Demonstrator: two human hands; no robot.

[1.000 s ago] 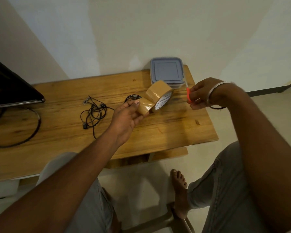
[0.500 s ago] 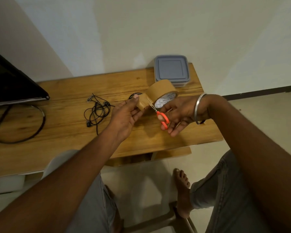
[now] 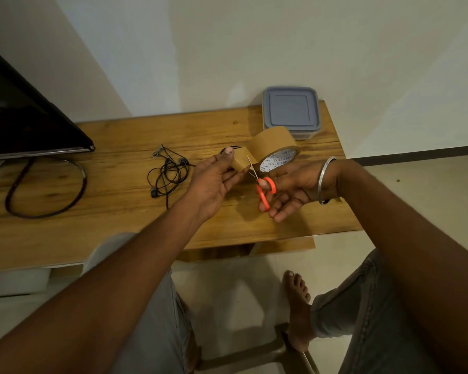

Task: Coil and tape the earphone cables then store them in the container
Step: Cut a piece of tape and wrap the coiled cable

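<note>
**Head cam: scissors finally made it to the tape**

Head view had us mid-snip. A second earlier our right hand [image 3: 289, 190] was off to the side, well away from the roll and only just showing a bit of orange; half a second later it had swung in, and at this point the orange scissors [image 3: 264, 188] sat right at the pulled-out strip [image 3: 239, 162], blades parted and touching its edge. Fingers were through the handles, so that hand was wrapped around the scissors. Our left hand [image 3: 214, 182] pinched the free end of the strip between thumb and fingers, keeping it stretched off the tape roll [image 3: 274, 147]. How the roll itself was being held up, we couldn't tell.

So the cut looked about to happen, which we figured meant a piece ready for binding. Thing is, the earphones [image 3: 168, 174] lay loose and tangled on the table [image 3: 119, 211], left of our hands. A dark loop peeked out just behind our left thumb, maybe a coiled set, hard to say. The container [image 3: 291, 110] sat at the back right corner with its lid on, nothing stored yet as far as we could judge.
</note>
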